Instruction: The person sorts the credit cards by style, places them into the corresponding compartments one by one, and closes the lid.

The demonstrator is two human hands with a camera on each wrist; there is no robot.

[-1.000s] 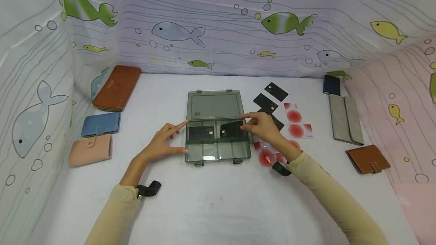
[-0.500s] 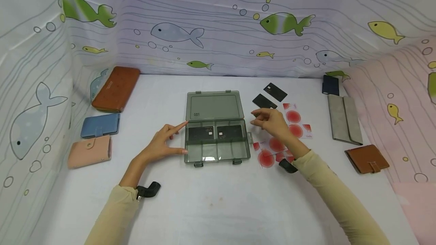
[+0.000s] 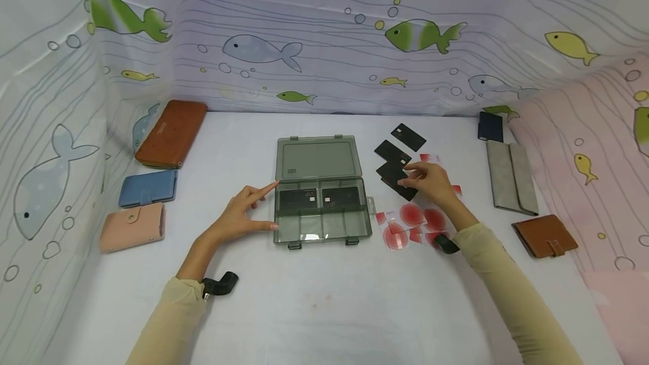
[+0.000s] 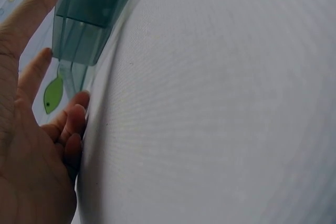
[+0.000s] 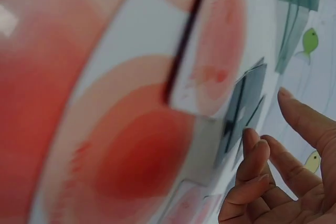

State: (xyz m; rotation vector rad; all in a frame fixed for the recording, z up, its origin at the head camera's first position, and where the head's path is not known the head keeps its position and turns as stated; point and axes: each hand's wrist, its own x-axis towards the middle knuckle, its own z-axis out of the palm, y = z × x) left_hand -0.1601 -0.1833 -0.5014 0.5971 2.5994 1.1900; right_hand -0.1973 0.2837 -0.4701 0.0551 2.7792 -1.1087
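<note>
A smoky grey plastic box [image 3: 320, 231] lies open at the table's middle, its lid [image 3: 318, 157] folded back. Two black VIP cards [image 3: 299, 199] [image 3: 341, 197] lie in its rear compartments. My left hand [image 3: 261, 205] braces the box's left side with straight index finger and thumb; the left wrist view shows the same hand [image 4: 47, 77] against the box [image 4: 89, 9]. My right hand [image 3: 407, 176] reaches right of the box, fingertips on a black card [image 3: 391, 172] lying on the table. In the right wrist view that hand [image 5: 268, 145] holds nothing.
Two more black cards [image 3: 408, 137] [image 3: 391, 152] and red-and-white cards [image 3: 405, 224] lie right of the box. Brown [image 3: 170, 133], blue [image 3: 148, 187] and pink [image 3: 133, 227] wallets sit left; navy [image 3: 492, 127], grey [image 3: 512, 176] and brown [image 3: 545, 235] wallets sit right. Fish-print curtains enclose the table.
My right hand let the second black card drop into the box, then moved right to the loose black card on the table. The left hand stayed put.
</note>
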